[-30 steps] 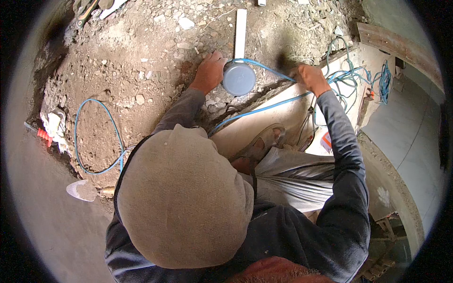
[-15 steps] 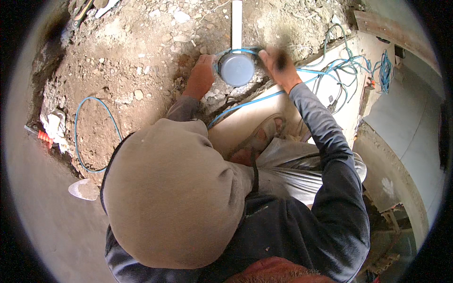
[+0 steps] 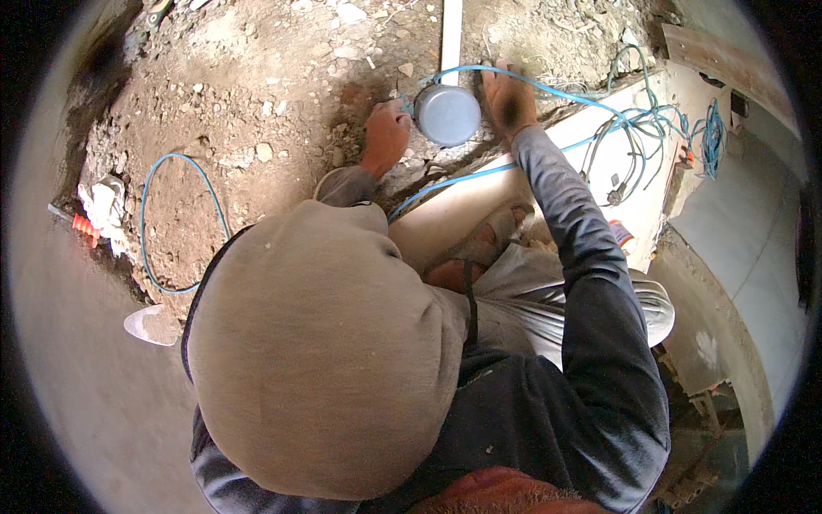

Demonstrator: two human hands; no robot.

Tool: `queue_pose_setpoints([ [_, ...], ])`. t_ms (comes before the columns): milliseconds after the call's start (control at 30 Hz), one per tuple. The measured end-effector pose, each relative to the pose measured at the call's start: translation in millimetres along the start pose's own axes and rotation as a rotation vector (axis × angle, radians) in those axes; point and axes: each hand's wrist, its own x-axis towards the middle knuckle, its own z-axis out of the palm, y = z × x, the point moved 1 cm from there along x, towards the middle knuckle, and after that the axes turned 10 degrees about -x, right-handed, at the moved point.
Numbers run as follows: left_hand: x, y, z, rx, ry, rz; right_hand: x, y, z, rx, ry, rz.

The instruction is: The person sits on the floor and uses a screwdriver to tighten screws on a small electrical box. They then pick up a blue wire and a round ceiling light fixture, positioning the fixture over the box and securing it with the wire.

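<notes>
A round grey cap, which looks like plastic, sits in the broken ground between my hands. My left hand is closed at its left side, with a bit of blue cable showing at the fingertips. My right hand is just right of the cap, its fingers pointing away from me. Its fingertips are hard to make out, and a dark smudge covers part of the hand. A blue cable arches behind the cap, past the right hand, and off to the right. A white strip runs away from the cap's far edge.
Tangled cables lie on a pale board at the right, with a blue coil beyond. A blue loop rests on the rubble at left, near a trowel blade and an orange-handled tool.
The blue cable beside the cap has lifted into a higher, looser arch. My right hand has shifted in close along the cap's right side. The whole view has moved slightly.
</notes>
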Motion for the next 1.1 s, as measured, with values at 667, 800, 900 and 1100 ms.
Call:
queue_pose_setpoints([
  [667,76.1,25.4,-3.1,0.321,-0.563,0.078,-23.7,-18.7,36.4,0.301,-0.555,0.055],
  [800,72.4,7.6,-12.2,0.202,-0.525,0.103,-35.7,-25.8,18.8,0.226,-0.456,0.038],
  [900,46.9,-1.9,-14.4,0.08,-0.37,0.244,-46.0,-30.2,17.4,0.194,-0.435,0.049],
  [1100,12.5,12.2,-20.1,0.089,-0.311,0.254,-53.4,-43.3,33.9,0.15,-0.503,-0.02],
])
